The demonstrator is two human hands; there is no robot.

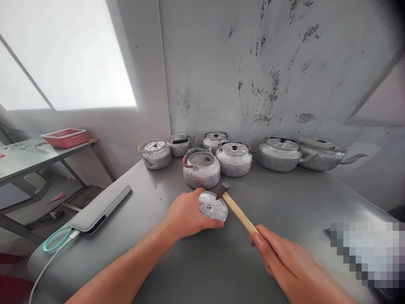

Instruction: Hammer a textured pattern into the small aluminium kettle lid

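My left hand point(186, 215) is closed on a round hammered-metal kettle lid point(213, 206), holding it tilted on edge on the grey metal table point(202, 261). My right hand point(284, 259) grips the wooden handle of a small hammer point(236, 207). The hammer's dark metal head rests at the lid's upper right rim. Just behind the lid stands an aluminium kettle point(201, 169) with a cloth-wrapped handle and no lid on it.
Several more aluminium kettles point(234, 158) line the back of the table against the stained wall. A grey power bank point(100, 207) with a cable lies at the left edge. A side table with a pink tray point(65, 137) stands further left.
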